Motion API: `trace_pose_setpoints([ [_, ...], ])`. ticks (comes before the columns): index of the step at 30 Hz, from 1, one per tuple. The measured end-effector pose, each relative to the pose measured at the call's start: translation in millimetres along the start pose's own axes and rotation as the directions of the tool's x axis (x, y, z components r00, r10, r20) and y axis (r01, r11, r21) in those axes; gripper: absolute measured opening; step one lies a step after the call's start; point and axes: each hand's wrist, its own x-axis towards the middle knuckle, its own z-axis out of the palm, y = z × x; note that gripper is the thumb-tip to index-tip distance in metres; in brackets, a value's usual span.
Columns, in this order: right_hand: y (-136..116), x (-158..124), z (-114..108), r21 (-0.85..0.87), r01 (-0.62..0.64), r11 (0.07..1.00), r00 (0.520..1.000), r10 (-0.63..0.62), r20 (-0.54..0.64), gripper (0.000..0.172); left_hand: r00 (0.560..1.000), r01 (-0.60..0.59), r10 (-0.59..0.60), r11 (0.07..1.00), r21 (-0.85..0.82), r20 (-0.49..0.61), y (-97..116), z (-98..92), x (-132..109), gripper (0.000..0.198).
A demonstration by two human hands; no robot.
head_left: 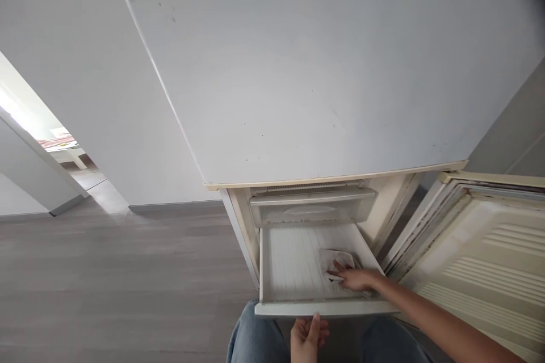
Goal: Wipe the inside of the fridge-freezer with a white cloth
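"What's furthest left?"

"A bright doorway (pixel 40 110), well to the left of both hands. Grey floor (pixel 128 278) spreads on the near side of it."

"And closer in?"

"A denim-covered left knee (pixel 258 334), just left of the left hand (pixel 307 339). Directly above that hand is the front edge of a pulled-out white drawer (pixel 289 266), with a second drawer (pixel 313 208), its front see-through, further back and higher."

"Is the left hand clamped on that edge?"

"I can't tell. Its thumb points up at the edge and its fingers curl below, but their contact with the underside is hidden."

"Where's the cloth (pixel 334 255)?"

"Inside the pulled-out drawer, up and to the right of the left hand, flat under the right hand (pixel 354 278)."

"Is the right hand gripping it?"

"No, its fingers are spread apart, palm down, resting on the cloth."

"Anything further right?"

"The right knee (pixel 392 343), below and right of the right hand, then an open door (pixel 481 255) beyond the right forearm, with ridges on its pale inner panel."
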Motion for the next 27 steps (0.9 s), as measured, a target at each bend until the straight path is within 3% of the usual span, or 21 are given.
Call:
trace_pose_setpoints([
  [6, -33, 5, 14, 0.021, 0.154, 0.988, 0.974, -0.155, 0.163, 0.058, 1.000, 0.002, -0.003, 1.000, 0.014, 0.011, 1, -0.1, -1, 0.063],
  [12, -107, 29, 13, -0.129, 0.266, 0.955, 0.940, -0.227, 0.254, 0.058, 1.000, -0.017, 0.017, 0.999, 0.038, 0.007, 2, 0.3, -2, 0.063],
  [17, -161, 51, 18, -0.114, 0.293, 0.949, 0.935, -0.259, 0.242, 0.055, 0.999, -0.020, 0.018, 0.999, 0.044, 0.047, 4, -2.3, -2, 0.055],
  [21, -167, 58, 26, -0.038, 0.301, 0.953, 0.930, -0.284, 0.233, 0.049, 0.997, -0.020, 0.018, 1.000, 0.021, 0.077, 4, -5.0, -2, 0.049],
  [27, -149, 58, 32, 0.060, 0.231, 0.971, 0.930, -0.239, 0.281, 0.037, 0.997, -0.036, 0.033, 0.998, 0.041, 0.069, 0, -6.5, 3, 0.049],
])
